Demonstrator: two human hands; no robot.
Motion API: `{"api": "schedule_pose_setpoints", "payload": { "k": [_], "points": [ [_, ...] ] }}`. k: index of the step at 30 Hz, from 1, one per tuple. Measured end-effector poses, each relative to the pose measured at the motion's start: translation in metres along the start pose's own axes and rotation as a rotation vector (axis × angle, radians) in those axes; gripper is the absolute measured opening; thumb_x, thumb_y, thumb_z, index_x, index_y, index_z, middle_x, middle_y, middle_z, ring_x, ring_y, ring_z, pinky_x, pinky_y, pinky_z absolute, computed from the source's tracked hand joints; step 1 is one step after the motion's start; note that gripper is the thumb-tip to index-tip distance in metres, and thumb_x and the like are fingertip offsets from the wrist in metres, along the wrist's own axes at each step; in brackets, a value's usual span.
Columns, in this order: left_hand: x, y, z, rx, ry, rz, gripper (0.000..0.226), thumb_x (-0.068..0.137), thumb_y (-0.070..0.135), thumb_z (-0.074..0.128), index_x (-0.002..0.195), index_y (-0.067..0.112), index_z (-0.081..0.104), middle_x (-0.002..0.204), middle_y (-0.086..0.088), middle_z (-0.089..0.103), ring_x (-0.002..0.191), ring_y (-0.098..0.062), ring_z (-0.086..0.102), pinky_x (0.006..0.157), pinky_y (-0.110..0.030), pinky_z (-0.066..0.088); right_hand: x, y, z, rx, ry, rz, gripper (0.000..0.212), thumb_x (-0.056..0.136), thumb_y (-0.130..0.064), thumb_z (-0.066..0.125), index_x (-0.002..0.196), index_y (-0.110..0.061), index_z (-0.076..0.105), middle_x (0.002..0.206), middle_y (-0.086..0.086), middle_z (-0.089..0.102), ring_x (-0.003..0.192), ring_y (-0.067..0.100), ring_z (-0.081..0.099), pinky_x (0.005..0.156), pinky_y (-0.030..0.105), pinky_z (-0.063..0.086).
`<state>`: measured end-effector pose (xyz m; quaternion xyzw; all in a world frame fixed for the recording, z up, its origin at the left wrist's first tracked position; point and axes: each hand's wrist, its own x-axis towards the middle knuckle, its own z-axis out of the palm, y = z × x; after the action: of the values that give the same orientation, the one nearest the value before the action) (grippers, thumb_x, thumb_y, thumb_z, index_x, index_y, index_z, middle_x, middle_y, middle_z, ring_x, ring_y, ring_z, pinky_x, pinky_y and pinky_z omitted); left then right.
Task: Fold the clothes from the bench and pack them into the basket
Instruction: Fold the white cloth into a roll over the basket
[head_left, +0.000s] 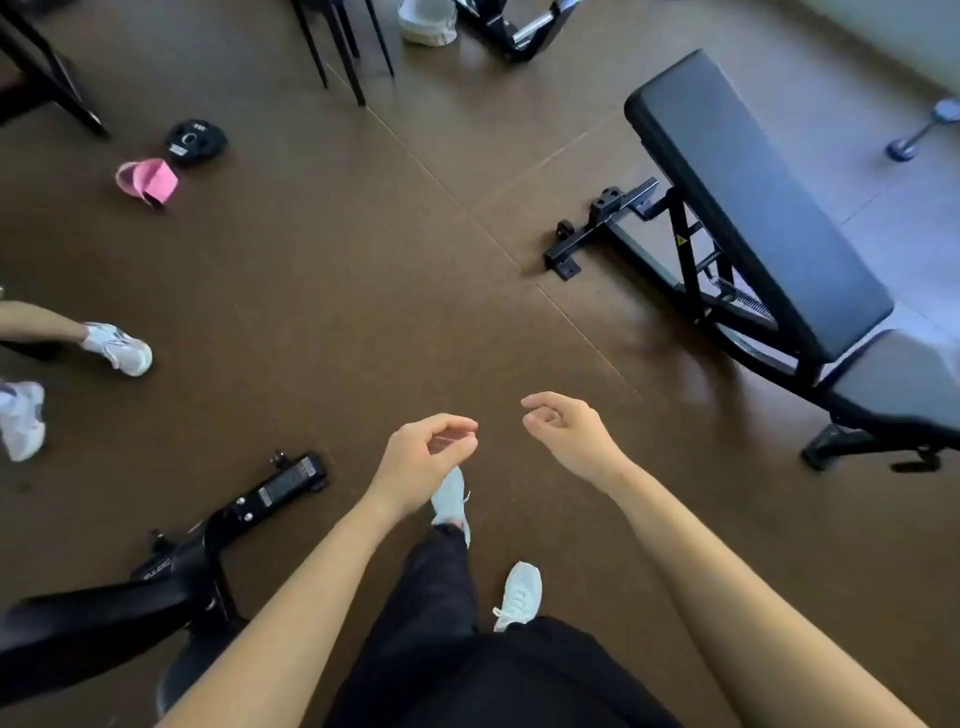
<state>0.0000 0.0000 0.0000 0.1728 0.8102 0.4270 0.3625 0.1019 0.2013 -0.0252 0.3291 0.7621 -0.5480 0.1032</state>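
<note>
1. Nearest the camera, two bare forearms reach forward over black trousers (441, 597) and two pale shoes (519, 592).
2. Just ahead, the left hand (421, 460) and right hand (569, 431) hang side by side, apart, above the brown floor (311, 312). Both have loosely curled fingers and grasp nothing.
3. At lower left, one black machine frame (208, 545) sits just beside the left forearm.
4. At the left edge are another person's two white shoes (119, 348).
5. To the right, the one bench (753, 197), black-padded on a black steel frame, stands well apart from both hands, with bare floor between.
6. Farther left, one pink item (148, 179) lies just beside one black weight plate (195, 141).
7. Farthest off are dark chair legs (337, 52), one dumbbell (917, 132) beyond the bench, and a whitish rounded thing (428, 23) cut by the top edge. Whether it is a container I cannot tell.
</note>
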Motion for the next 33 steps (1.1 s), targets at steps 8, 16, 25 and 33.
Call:
{"api": "schedule_pose_setpoints", "payload": {
  "k": [8, 16, 25, 33],
  "points": [
    [0.103, 0.011, -0.039, -0.033, -0.055, -0.024, 0.015, 0.094, 0.021, 0.071, 0.104, 0.03, 0.075, 0.101, 0.01, 0.077, 0.095, -0.005, 0.07, 0.087, -0.018, 0.051, 0.074, -0.046, -0.022, -0.157, 0.03, 0.085, 0.029, 0.098, -0.028, 0.059, 0.126, -0.021, 0.066, 0.091, -0.013, 0.065, 0.085, 0.012, 0.06, 0.083, 0.03, 0.051],
    [0.242, 0.044, -0.107, -0.021, -0.083, -0.029, 0.013, 0.093, 0.021, 0.072, 0.105, 0.024, 0.077, 0.102, 0.006, 0.076, 0.098, -0.01, 0.068, 0.089, -0.021, 0.05, 0.169, -0.1, -0.048, -0.12, 0.045, 0.149, 0.031, 0.101, -0.029, 0.056, 0.131, -0.022, 0.061, 0.101, -0.008, 0.065, 0.094, 0.012, 0.059, 0.088, 0.028, 0.047],
    [0.403, 0.109, -0.122, 0.057, -0.106, -0.07, 0.011, 0.092, 0.022, 0.071, 0.101, 0.023, 0.078, 0.094, 0.008, 0.076, 0.095, -0.014, 0.068, 0.089, -0.027, 0.051, 0.326, -0.151, -0.112, -0.108, 0.012, 0.135, 0.029, 0.102, -0.029, 0.054, 0.129, -0.023, 0.063, 0.116, -0.003, 0.065, 0.11, 0.016, 0.059, 0.095, 0.032, 0.046],
    [0.557, 0.199, -0.151, 0.097, -0.055, -0.085, 0.015, 0.094, 0.024, 0.069, 0.106, 0.021, 0.077, 0.102, 0.008, 0.075, 0.098, -0.008, 0.065, 0.086, -0.021, 0.049, 0.484, -0.2, -0.209, -0.172, -0.115, 0.111, 0.03, 0.103, -0.031, 0.052, 0.128, -0.021, 0.064, 0.114, -0.002, 0.068, 0.11, 0.018, 0.063, 0.096, 0.035, 0.051]
  ]
}}
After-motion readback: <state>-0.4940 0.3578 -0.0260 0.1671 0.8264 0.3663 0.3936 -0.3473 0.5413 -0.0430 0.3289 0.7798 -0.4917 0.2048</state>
